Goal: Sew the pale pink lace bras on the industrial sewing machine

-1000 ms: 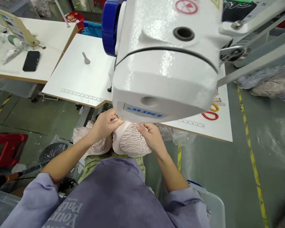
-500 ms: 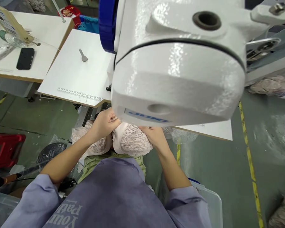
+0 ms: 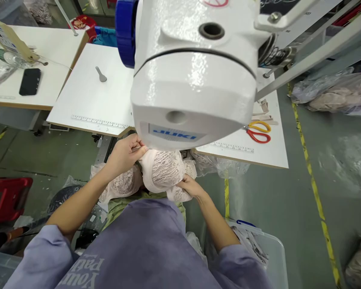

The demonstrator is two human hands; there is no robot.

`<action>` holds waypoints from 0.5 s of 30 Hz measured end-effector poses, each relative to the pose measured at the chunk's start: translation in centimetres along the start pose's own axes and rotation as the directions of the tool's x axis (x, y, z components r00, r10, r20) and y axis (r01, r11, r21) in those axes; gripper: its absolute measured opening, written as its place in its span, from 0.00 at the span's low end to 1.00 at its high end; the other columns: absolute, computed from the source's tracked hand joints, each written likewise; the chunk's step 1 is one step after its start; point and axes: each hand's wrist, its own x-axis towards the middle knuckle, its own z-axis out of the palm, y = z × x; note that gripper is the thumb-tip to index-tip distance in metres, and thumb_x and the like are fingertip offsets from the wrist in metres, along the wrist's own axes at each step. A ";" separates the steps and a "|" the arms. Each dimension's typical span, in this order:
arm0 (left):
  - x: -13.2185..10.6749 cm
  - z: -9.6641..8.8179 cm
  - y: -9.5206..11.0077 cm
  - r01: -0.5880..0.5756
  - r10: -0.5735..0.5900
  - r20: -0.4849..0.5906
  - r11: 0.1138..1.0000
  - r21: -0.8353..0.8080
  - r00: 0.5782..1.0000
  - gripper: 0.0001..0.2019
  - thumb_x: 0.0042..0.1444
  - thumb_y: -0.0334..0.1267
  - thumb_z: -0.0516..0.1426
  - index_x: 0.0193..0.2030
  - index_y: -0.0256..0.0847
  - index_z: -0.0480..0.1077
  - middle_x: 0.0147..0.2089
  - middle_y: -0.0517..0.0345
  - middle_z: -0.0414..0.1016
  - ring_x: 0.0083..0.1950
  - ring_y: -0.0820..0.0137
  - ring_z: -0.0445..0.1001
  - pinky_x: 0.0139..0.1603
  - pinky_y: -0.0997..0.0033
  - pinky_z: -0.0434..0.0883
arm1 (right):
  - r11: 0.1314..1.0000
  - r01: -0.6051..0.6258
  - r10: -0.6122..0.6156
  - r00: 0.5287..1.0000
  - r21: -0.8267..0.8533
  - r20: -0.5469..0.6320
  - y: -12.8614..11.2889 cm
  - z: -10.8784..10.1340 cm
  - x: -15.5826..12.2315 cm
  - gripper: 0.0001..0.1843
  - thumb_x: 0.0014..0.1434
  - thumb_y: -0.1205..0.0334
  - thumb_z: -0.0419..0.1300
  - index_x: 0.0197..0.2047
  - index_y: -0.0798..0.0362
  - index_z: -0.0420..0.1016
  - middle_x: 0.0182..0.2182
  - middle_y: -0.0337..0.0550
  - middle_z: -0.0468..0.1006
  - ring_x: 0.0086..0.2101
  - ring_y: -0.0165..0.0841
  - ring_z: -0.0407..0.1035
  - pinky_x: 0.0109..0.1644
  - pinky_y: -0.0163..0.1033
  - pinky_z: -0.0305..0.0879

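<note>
A pale pink lace bra (image 3: 165, 168) lies across my lap below the head of a white sewing machine (image 3: 192, 96). My left hand (image 3: 126, 152) pinches the bra's upper edge close under the machine head. On the other side, my right hand (image 3: 191, 185) grips the lower right part of the lace, its fingertips partly tucked behind the fabric. One cup faces up between my hands, and another lace cup (image 3: 123, 184) rests below my left forearm. The machine head hides its needle area.
Red-and-yellow scissors (image 3: 260, 132) lie on the right of the white table (image 3: 108, 96), near fabric strips. A grey spoon-shaped tool (image 3: 101, 75) is on its left part. A black phone (image 3: 30, 82) lies on the neighbouring table. A clear plastic bin (image 3: 273, 249) stands at my right.
My right hand has moved down on the bra, and more of its right side shows. My left hand keeps its hold. The view has shifted, bringing the scissors into sight.
</note>
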 end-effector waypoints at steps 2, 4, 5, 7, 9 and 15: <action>-0.1 0.1 0.1 0.024 -0.024 0.011 1.000 -0.005 1.000 0.07 0.59 0.37 0.57 0.32 0.38 0.66 0.24 0.63 0.66 0.25 0.77 0.61 0.27 0.75 0.55 | 0.999 0.021 -0.017 0.997 0.048 -0.075 0.6 -0.1 -1.0 0.20 0.49 0.43 0.73 0.36 0.50 0.86 0.33 0.43 0.87 0.36 0.42 0.81 0.49 0.48 0.76; -0.2 0.2 0.1 0.028 -0.028 0.024 1.000 0.000 0.999 0.07 0.60 0.38 0.58 0.32 0.38 0.66 0.22 0.64 0.63 0.24 0.77 0.60 0.26 0.75 0.54 | 0.994 0.043 -0.026 0.987 0.100 -0.159 1.0 -0.1 -1.9 0.21 0.48 0.40 0.73 0.35 0.50 0.85 0.30 0.42 0.86 0.32 0.41 0.80 0.44 0.46 0.76; -0.2 0.1 0.0 0.024 -0.024 0.030 1.000 0.012 0.999 0.07 0.61 0.38 0.57 0.33 0.38 0.67 0.22 0.64 0.63 0.24 0.76 0.60 0.26 0.75 0.54 | 0.991 0.055 -0.029 0.979 0.123 -0.200 1.0 -0.1 -2.2 0.22 0.47 0.39 0.73 0.34 0.49 0.85 0.29 0.42 0.86 0.30 0.40 0.80 0.42 0.45 0.76; -0.5 0.0 -0.1 0.000 -0.003 0.042 0.997 0.075 0.999 0.07 0.62 0.39 0.56 0.35 0.38 0.68 0.24 0.62 0.66 0.26 0.75 0.63 0.26 0.75 0.56 | 0.985 0.078 -0.035 0.965 0.156 -0.260 0.7 -0.1 -2.8 0.23 0.44 0.38 0.74 0.33 0.49 0.85 0.28 0.42 0.86 0.28 0.40 0.79 0.39 0.44 0.76; -1.1 0.1 -0.1 -0.067 0.069 -0.005 0.979 0.194 0.998 0.06 0.63 0.38 0.56 0.40 0.38 0.70 0.31 0.57 0.72 0.31 0.72 0.69 0.29 0.74 0.61 | 0.983 0.104 -0.058 0.956 0.150 -0.287 -0.1 -0.2 -3.4 0.24 0.41 0.38 0.75 0.32 0.49 0.85 0.29 0.43 0.86 0.28 0.40 0.78 0.37 0.44 0.75; -5.5 2.7 4.0 -0.649 0.688 -0.080 0.711 0.269 0.721 0.10 0.65 0.35 0.56 0.52 0.39 0.68 0.49 0.49 0.79 0.55 0.64 0.76 0.56 0.63 0.73 | 0.952 0.204 -0.257 0.938 -0.229 -0.234 -4.0 0.6 -5.6 0.25 0.53 0.36 0.67 0.27 0.51 0.83 0.25 0.44 0.83 0.29 0.40 0.76 0.36 0.43 0.73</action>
